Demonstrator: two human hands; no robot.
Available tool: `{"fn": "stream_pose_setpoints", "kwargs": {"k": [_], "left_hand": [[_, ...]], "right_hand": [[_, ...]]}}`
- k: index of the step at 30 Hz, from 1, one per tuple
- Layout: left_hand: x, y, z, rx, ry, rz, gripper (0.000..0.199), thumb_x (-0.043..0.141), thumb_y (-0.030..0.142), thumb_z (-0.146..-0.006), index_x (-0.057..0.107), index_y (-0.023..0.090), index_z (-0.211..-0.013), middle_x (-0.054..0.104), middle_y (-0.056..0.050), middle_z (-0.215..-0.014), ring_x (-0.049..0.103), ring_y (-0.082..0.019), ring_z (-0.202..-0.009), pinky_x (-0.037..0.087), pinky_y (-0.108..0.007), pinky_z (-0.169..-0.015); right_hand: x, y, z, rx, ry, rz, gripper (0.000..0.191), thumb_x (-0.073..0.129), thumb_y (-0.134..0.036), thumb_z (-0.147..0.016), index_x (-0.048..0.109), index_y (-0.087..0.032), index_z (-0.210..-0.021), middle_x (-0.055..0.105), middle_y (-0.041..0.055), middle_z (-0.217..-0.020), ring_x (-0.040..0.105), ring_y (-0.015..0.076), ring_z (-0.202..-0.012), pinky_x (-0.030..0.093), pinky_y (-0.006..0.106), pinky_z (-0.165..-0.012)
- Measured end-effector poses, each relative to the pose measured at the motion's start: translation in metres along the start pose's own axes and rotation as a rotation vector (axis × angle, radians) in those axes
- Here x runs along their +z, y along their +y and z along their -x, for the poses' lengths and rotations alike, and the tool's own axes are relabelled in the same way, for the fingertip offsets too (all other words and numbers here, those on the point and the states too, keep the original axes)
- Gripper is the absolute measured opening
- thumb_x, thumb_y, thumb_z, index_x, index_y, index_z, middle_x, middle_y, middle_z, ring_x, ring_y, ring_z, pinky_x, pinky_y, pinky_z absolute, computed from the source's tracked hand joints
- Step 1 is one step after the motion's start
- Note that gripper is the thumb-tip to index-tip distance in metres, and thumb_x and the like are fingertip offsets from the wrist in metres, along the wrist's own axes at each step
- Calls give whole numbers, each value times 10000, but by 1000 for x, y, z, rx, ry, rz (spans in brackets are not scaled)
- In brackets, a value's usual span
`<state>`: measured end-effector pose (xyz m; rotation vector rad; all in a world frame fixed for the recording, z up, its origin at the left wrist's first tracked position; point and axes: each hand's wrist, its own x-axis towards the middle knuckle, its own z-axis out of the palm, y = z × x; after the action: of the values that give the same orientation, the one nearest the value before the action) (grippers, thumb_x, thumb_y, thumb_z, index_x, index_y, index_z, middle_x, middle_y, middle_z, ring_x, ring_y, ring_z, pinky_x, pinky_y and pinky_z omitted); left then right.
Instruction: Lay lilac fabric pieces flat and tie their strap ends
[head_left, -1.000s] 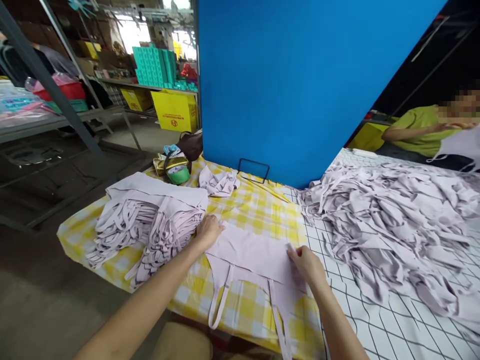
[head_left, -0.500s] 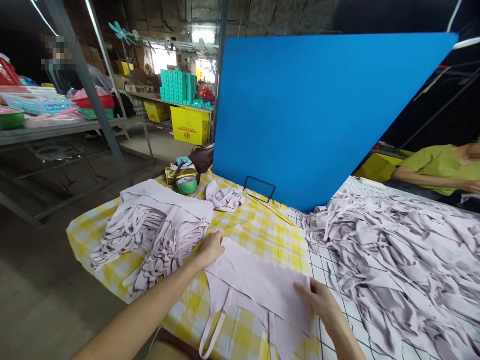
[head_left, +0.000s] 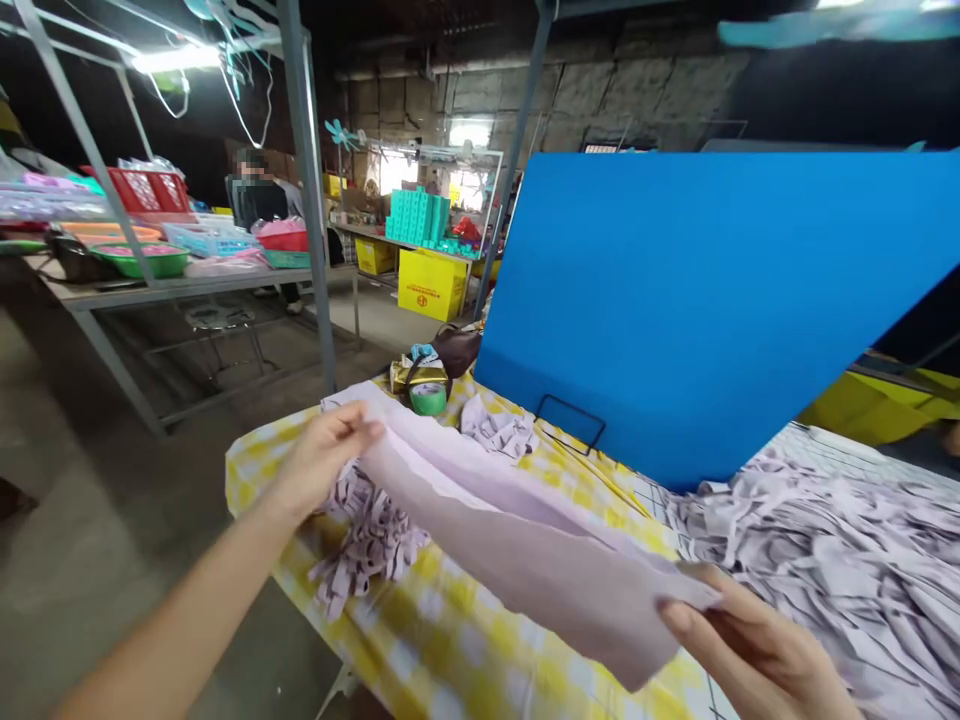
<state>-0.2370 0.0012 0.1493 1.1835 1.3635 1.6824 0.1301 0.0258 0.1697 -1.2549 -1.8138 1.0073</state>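
A pale lilac camisole (head_left: 510, 560) is stretched between my hands, raised above the yellow checked tablecloth (head_left: 480, 665). At its far left end, my left hand (head_left: 326, 455) pinches one edge. My right hand (head_left: 757, 640) grips the opposite end near the table's right part, thumb on top. The cloth hangs in a long fold with its upper edge gaping slightly. Under and behind my left hand lies a stack of similar strappy garments (head_left: 371, 545), partly hidden by the held piece. A crumpled lilac piece (head_left: 499, 430) sits behind the held cloth.
A large blue board (head_left: 697, 310) stands at the table's back beside a black wire frame (head_left: 570, 425). A heap of lilac garments (head_left: 847, 560) covers the right side. Green tape (head_left: 428, 399) lies at the back left. A metal post (head_left: 304, 200) rises beyond; a person is farther left.
Both hands have lifted the camisole off the tablecloth. My left hand has carried its end left over the stack. The view has shifted so more of the left side shows.
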Motion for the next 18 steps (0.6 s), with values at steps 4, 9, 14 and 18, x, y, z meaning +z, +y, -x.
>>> {"fn": "stream_pose_setpoints", "kwargs": {"k": [4,9,14,18], "left_hand": [[-48,21,-36,-26,151,-88,416,670,520,-592,616,174,-816,622,-1,-682,569,-155,-618,454,-229,-548],[-79,-13,-103,-32,136,-467,391,556,479,-690,624,141,-874,680,-42,-784,623,-208,-729,465,-242,-579],[-75,-71,-160,-148,76,-985,192,488,218,-759,623,154,-881,692,-59,-852,634,-210,-830,451,-234,-665],[-66,-95,-167,-198,67,-1137,277,481,186,-791,558,197,-1057,674,-92,-920,625,-234,-888,447,-288,-723]], "right_hand": [[61,-46,-45,-156,-48,-132,274,607,-473,-721,580,-219,-624,555,22,-612,537,174,-587,425,255,-497],[135,-34,-123,-39,-59,-134,290,542,-463,-758,531,-185,-679,536,-11,-638,511,137,-622,410,237,-559],[188,22,-184,140,10,45,267,523,-363,-835,568,-132,-707,568,3,-660,553,154,-648,451,270,-585],[203,51,-197,232,-2,199,251,537,-328,-872,577,-141,-1035,604,43,-1008,600,168,-841,509,343,-720]]}}
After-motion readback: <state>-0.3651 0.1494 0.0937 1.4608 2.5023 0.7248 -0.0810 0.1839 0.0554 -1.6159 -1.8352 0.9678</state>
